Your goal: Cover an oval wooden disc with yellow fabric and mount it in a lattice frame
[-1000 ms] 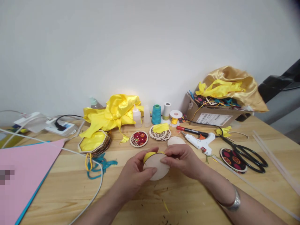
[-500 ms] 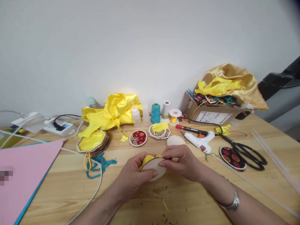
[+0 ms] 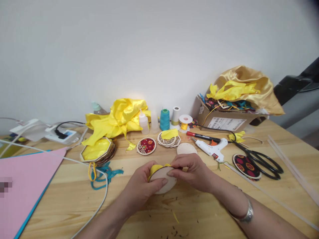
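Observation:
Between my two hands, low over the table, is a round pale disc [image 3: 167,186] with yellow fabric [image 3: 155,170] along its far edge. My left hand [image 3: 143,186] is closed on the disc's left side, its thumb flat across the pale face. With thumb and fingers pinched, my right hand [image 3: 193,172] grips the upper right rim. The fingertips behind the disc are hidden. Just beyond lie another pale disc [image 3: 186,149], a round frame with red patterned fabric [image 3: 146,146] and a few lattice discs [image 3: 163,141] topped by a yellow scrap.
To the right lie a white glue gun [image 3: 211,148], a red-capped marker [image 3: 199,136], black scissors [image 3: 266,162] and a dark patterned disc [image 3: 245,166]. A cardboard box [image 3: 221,121] stands behind. Leftward are octagonal frames [image 3: 109,159], yellow satin [image 3: 127,116], a white cable [image 3: 106,192] and pink sheets [image 3: 32,182].
The view has shifted very slightly. Both hands keep almost the same hold on the disc, and nothing else has visibly moved.

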Demonstrator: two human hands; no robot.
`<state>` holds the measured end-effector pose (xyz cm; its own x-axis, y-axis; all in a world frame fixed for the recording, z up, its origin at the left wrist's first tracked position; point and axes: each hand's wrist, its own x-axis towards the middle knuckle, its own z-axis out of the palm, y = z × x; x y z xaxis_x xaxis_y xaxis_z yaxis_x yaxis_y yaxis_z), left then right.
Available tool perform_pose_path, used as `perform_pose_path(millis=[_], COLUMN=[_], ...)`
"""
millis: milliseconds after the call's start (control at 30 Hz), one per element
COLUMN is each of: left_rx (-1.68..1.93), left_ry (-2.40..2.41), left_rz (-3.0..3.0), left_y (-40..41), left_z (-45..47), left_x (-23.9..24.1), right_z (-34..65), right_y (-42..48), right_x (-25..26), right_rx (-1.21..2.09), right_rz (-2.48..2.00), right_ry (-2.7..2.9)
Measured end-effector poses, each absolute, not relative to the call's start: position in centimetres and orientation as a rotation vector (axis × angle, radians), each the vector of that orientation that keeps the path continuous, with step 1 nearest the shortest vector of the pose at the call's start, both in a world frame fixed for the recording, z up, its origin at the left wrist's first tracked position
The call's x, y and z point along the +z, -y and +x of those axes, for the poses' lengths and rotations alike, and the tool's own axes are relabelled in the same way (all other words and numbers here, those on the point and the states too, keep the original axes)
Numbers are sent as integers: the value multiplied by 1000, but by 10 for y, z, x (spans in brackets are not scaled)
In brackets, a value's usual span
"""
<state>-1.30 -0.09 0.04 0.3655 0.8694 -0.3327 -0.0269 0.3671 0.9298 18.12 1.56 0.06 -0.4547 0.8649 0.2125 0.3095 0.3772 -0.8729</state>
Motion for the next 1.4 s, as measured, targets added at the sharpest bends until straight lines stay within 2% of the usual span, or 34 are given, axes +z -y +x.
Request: perform_pose_path(millis=[400,667,900,1167,1400], left_rx=[785,800,785,851,843], left_ry=[-990,-1040,-1057,-939,-932], left_rz=[959,1008,1017,675,250], left_y=[-2,-2,-2,-7,-13], left_z=[-13,-13,-10,-12,-12], left_x=[-1,1,1,-3,5], right_z=[182,183,184,184,180], right_y=[-17,-20,-21,-24,-24], right_x=[1,-4,-1,-3,-3], right_rx=[1066,1335,1381,1770,1903], right_rz=[-1033,-1153,-1193,-1024,-1008], right_ry=[1894,1777,1764,1386,1177])
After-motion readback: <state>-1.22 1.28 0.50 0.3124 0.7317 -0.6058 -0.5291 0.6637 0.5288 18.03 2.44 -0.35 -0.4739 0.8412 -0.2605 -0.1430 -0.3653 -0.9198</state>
